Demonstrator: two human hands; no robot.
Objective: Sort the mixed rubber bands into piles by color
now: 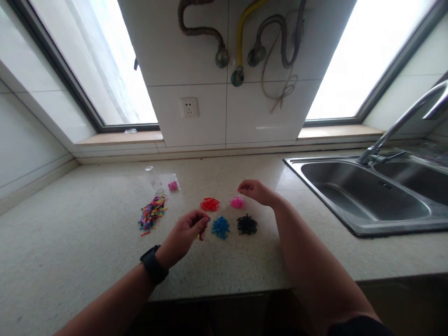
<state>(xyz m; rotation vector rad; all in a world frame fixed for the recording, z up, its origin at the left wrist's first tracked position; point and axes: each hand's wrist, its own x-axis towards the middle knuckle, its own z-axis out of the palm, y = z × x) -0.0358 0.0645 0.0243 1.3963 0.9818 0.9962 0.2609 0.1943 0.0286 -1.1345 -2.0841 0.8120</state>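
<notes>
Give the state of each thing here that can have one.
Left hand: closed on yellow band
Right hand: curled, hold unclear
Mixed bands: unsorted
Red bands: heaped
Blue bands: heaped
Pink bands: heaped
Black bands: heaped
Clear cup: tilt unclear
Faucet: not running
Wall socket: nothing plugged in

Left hand (185, 233) in a pinch, right hand (258, 192) loosely curled inward

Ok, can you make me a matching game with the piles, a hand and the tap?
Things:
1. Mixed-colour pile
2. Black pile
3. Left hand
4. Tap

Clues:
A. Stands at the sink
B. Has a black wristband at its wrist
C. Farthest left of all the piles
D. Just right of the blue pile

Right pairs: 1-C, 2-D, 3-B, 4-A
</notes>
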